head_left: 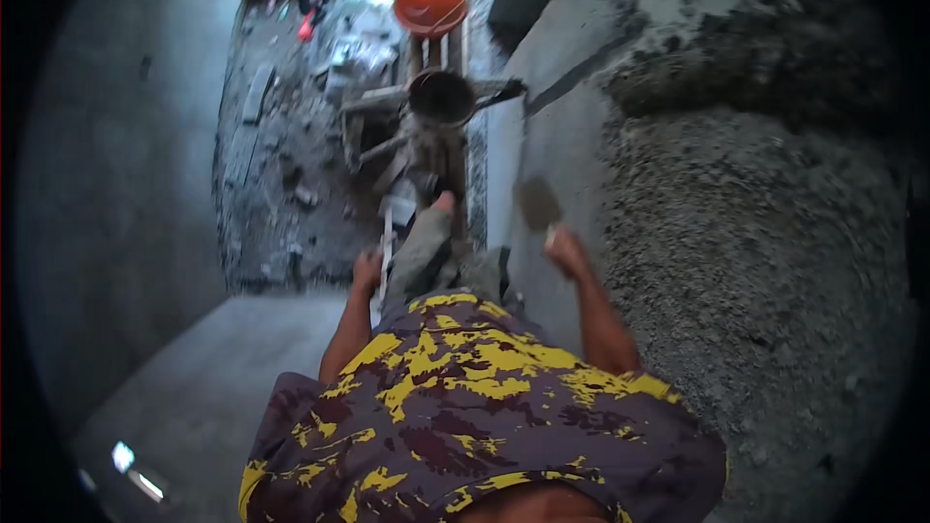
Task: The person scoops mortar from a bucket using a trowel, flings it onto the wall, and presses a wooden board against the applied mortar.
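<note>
My right hand is closed round the handle of a trowel. Its grey-brown blade is slightly blurred and points forward, beside the wall on the right. Lower left of centre, my left hand is closed at the side of my leg. Against it runs a thin, pale, flat tool, seen nearly edge-on, its kind unclear. Ahead of my feet a dark bucket stands on a narrow wooden plank platform. Farther along the same planks sits an orange basin.
Rough, wet-looking mortar covers much of the right wall. A smooth grey wall rises on the left. Below the planks, the floor is strewn with rubble, boards and pale sheeting. A dark figure or bundle shows at the far upper left.
</note>
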Demonstrator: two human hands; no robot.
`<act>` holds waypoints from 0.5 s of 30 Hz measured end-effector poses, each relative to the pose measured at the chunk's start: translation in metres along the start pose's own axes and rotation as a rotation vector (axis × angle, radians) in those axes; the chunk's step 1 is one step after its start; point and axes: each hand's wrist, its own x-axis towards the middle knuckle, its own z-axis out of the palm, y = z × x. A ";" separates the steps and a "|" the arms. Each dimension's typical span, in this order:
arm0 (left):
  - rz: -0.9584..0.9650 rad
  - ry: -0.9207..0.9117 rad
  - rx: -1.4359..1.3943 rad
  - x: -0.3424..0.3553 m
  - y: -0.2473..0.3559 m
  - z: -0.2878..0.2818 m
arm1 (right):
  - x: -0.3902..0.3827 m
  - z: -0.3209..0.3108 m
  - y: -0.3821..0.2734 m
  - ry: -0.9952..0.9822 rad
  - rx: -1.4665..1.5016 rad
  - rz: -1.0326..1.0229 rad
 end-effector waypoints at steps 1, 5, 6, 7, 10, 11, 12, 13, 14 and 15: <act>0.013 0.070 -0.006 0.000 0.016 -0.005 | 0.032 -0.014 -0.018 0.023 -0.152 -0.089; -0.138 0.112 -0.298 -0.037 0.056 -0.017 | 0.137 -0.036 -0.088 -0.017 -0.376 -0.335; -0.128 0.188 -0.316 -0.040 0.050 -0.018 | 0.155 -0.036 -0.114 -0.034 -0.402 -0.320; -0.138 0.189 -0.320 -0.041 0.043 -0.023 | 0.173 -0.032 -0.132 -0.008 -0.455 -0.340; -0.280 0.176 -0.325 -0.048 -0.011 -0.043 | 0.196 -0.027 -0.187 0.193 -0.484 -0.464; -0.266 0.168 -0.322 -0.049 -0.017 -0.039 | 0.221 -0.043 -0.192 0.154 -0.522 -0.552; -0.289 0.218 -0.257 -0.057 -0.027 -0.038 | 0.218 -0.062 -0.219 0.147 -0.510 -0.503; -0.298 0.254 -0.184 -0.060 -0.032 -0.039 | 0.227 -0.086 -0.226 0.423 -0.386 -0.772; -0.322 0.219 -0.163 -0.064 -0.042 -0.042 | 0.230 -0.122 -0.255 0.449 -0.339 -0.802; -0.356 0.197 -0.147 -0.072 -0.057 -0.044 | 0.212 -0.159 -0.285 0.656 -0.595 -0.942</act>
